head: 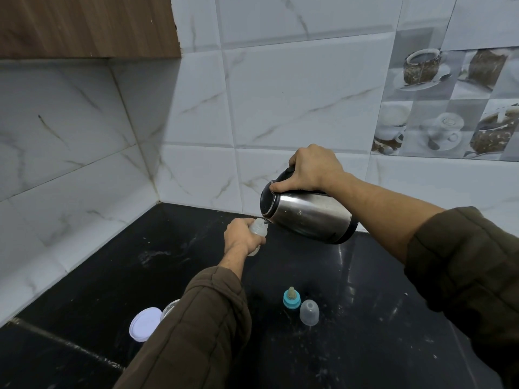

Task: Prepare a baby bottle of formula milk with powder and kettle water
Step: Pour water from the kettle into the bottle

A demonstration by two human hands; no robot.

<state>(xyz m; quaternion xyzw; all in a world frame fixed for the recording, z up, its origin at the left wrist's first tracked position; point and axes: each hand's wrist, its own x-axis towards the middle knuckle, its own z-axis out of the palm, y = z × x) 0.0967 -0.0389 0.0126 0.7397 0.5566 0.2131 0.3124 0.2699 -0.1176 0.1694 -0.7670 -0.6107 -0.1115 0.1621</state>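
Observation:
My right hand grips the black handle of a steel kettle, which is tipped steeply to the left with its spout right at the mouth of a small clear baby bottle. My left hand is wrapped around that bottle and holds it slightly tilted above the black counter. The bottle's teal ring with its nipple stands on the counter nearer to me, and the clear dome cap stands beside it on the right.
A white lid lies at the lower left, next to a jar mostly hidden behind my left sleeve. White marble tiles form a corner behind the counter. A wooden cabinet hangs at the upper left.

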